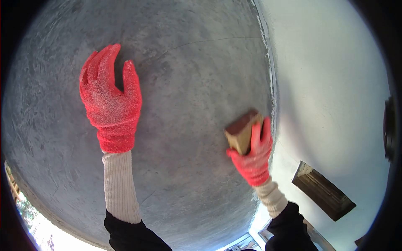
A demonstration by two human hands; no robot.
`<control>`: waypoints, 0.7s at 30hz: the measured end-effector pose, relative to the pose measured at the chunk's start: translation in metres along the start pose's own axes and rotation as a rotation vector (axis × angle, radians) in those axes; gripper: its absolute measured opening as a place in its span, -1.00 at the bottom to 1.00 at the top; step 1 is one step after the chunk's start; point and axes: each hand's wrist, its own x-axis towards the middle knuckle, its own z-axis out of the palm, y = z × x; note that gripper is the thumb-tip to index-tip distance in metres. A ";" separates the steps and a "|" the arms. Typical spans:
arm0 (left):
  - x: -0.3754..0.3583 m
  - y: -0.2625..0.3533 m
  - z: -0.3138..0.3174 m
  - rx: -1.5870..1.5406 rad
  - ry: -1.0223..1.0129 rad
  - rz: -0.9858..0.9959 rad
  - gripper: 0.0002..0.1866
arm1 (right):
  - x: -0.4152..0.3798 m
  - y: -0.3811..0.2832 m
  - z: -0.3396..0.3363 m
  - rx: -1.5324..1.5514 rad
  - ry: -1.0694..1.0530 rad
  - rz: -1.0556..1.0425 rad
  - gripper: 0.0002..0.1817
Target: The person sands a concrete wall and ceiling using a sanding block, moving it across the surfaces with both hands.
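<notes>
Nearest, black sleeves [130, 234] end in ribbed cuffs [120, 184]. Next, the red-gloved left hand [111, 92] is open and released over grey plaster [188, 88]; the right hand [254, 157] grasps a brown-and-tan block [243, 130] near the pale wall [326, 104], with its dark rectangular recess [323, 191].

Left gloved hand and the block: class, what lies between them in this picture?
In the head view, only bare grey surface lies between the left hand and the block.
</notes>
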 end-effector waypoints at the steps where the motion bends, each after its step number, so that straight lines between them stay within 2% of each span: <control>1: 0.001 0.001 0.000 -0.004 0.001 0.001 -0.66 | -0.035 -0.001 -0.001 -0.004 -0.020 0.008 0.31; 3: 0.000 0.001 0.000 -0.003 -0.011 -0.029 -0.66 | -0.088 0.008 -0.001 -0.004 -0.047 0.008 0.32; 5: 0.000 0.001 0.001 -0.018 -0.005 -0.027 -0.66 | -0.095 0.008 -0.001 0.094 -0.026 -0.139 0.29; 6: 0.000 0.000 0.001 -0.043 -0.005 -0.023 -0.66 | -0.091 0.014 0.003 0.017 -0.039 -0.116 0.29; 8: 0.000 0.000 0.001 -0.034 -0.007 -0.012 -0.66 | -0.018 0.004 0.002 -0.013 0.004 -0.066 0.24; 11: 0.001 0.002 0.001 -0.027 -0.011 -0.014 -0.66 | 0.075 0.002 -0.002 -0.027 0.071 -0.111 0.21; 13: 0.001 0.002 0.000 -0.008 -0.026 -0.014 -0.66 | 0.102 -0.001 0.000 0.118 0.028 0.174 0.20; 14: 0.001 0.002 0.001 -0.028 0.004 -0.010 -0.66 | 0.091 -0.002 0.002 0.137 0.019 0.171 0.20; 16: 0.000 0.001 0.004 -0.026 0.036 -0.004 -0.65 | 0.036 0.000 0.002 0.012 0.093 0.002 0.22; 18: -0.001 -0.001 0.007 -0.076 0.085 -0.001 -0.66 | -0.052 0.004 0.000 -0.020 -0.050 -0.016 0.22; 19: -0.001 -0.001 0.008 -0.053 0.087 -0.005 -0.66 | -0.101 0.013 0.000 0.007 -0.099 -0.111 0.22; 20: 0.000 -0.002 0.009 -0.070 0.085 -0.010 -0.66 | -0.128 0.022 0.001 0.035 -0.145 -0.209 0.23; 21: -0.001 -0.002 0.008 -0.089 0.079 -0.011 -0.66 | -0.117 0.025 0.002 0.054 -0.146 -0.225 0.23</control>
